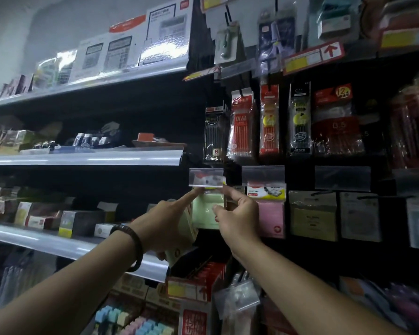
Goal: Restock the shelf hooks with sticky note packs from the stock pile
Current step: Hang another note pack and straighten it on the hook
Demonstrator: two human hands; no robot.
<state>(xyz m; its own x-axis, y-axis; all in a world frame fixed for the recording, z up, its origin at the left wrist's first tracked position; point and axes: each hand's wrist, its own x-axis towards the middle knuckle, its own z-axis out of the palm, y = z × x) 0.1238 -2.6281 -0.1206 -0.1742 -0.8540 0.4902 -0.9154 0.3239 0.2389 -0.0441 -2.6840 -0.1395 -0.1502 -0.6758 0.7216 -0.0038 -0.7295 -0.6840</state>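
A pale green sticky note pack (207, 209) hangs at a hook under a clear price tag holder (206, 177). My right hand (237, 218) pinches the pack's right edge between thumb and forefinger. My left hand (166, 226) grips a stack of several pale yellow sticky note packs (183, 240) against its palm, and its forefinger points up and touches the underside of the tag holder. The hook itself is hidden behind the tag holder.
A pink sticky note pack (271, 216) hangs on the hook to the right, then yellow (312, 217) and grey packs (359, 217). Pen packs (242, 124) hang above. Grey shelves with boxes (82, 157) jut out at the left. Red boxes (198, 281) stand below.
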